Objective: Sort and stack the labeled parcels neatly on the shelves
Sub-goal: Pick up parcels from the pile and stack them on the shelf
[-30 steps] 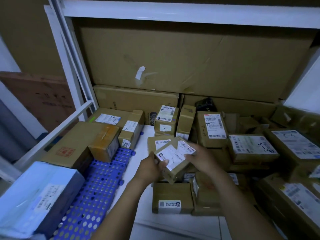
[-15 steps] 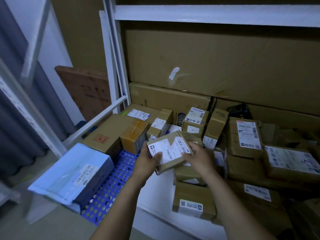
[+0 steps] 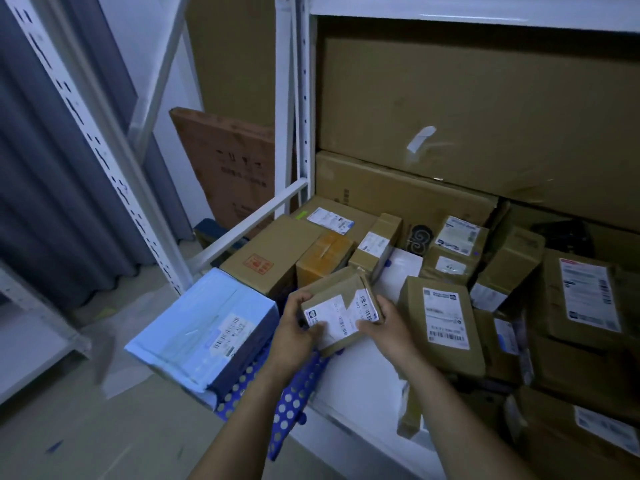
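Observation:
I hold a small brown parcel (image 3: 341, 306) with a torn white label between both hands, above the front of the low shelf. My left hand (image 3: 294, 336) grips its left end and my right hand (image 3: 389, 332) grips its right end. Under it lies a blue perforated mat (image 3: 277, 410) and the white shelf board (image 3: 360, 386). Several labeled brown parcels (image 3: 440, 323) crowd the shelf to the right and behind. A light blue parcel (image 3: 204, 330) rests at the shelf's left front corner.
Large flat cartons (image 3: 485, 109) stand against the back of the shelf. White shelf uprights (image 3: 301, 98) rise on the left, with another rack (image 3: 86, 140) and a grey curtain (image 3: 41, 202) beyond. A brown board (image 3: 228, 168) leans behind the shelf.
The view has swung left, bringing the second rack and curtain into sight. Both hands carried the small parcel leftward, over the blue mat, and turned its label toward me.

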